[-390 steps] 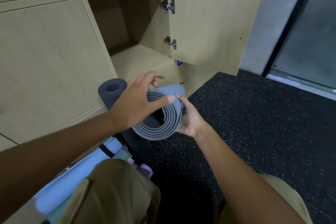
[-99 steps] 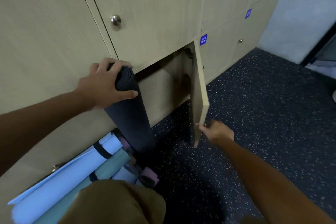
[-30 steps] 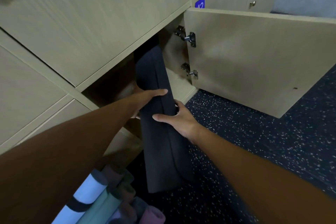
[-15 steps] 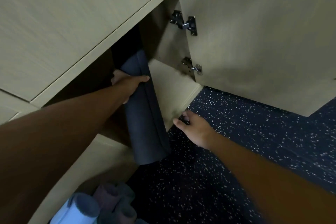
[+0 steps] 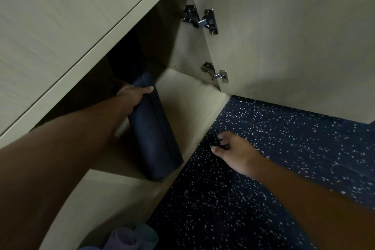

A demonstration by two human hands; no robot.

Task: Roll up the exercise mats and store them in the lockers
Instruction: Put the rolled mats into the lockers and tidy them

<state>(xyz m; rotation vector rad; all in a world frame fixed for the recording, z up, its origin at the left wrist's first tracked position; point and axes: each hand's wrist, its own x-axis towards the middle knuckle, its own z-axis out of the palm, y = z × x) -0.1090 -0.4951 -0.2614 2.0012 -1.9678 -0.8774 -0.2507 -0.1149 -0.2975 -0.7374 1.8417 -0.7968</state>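
Note:
A rolled dark navy mat (image 5: 157, 140) lies slanted inside the open bottom locker (image 5: 188, 99), its near end sticking out over the locker's front edge. My left hand (image 5: 132, 95) reaches into the locker and grips the mat's far part, thumb over the top. My right hand (image 5: 233, 150) hovers above the speckled floor just in front of the locker's edge, fingers loosely curled and holding nothing. The far end of the mat is lost in the dark inside.
The locker door (image 5: 294, 36) stands swung open to the right on two metal hinges (image 5: 200, 19). Closed locker fronts (image 5: 60, 12) fill the upper left. More rolled mats (image 5: 129, 239) lie on the dark speckled floor (image 5: 263, 168) at the bottom.
The dark mat has slid deeper into the locker under my left hand. My right hand has let go of it and drawn back towards the floor. The camera has dropped lower.

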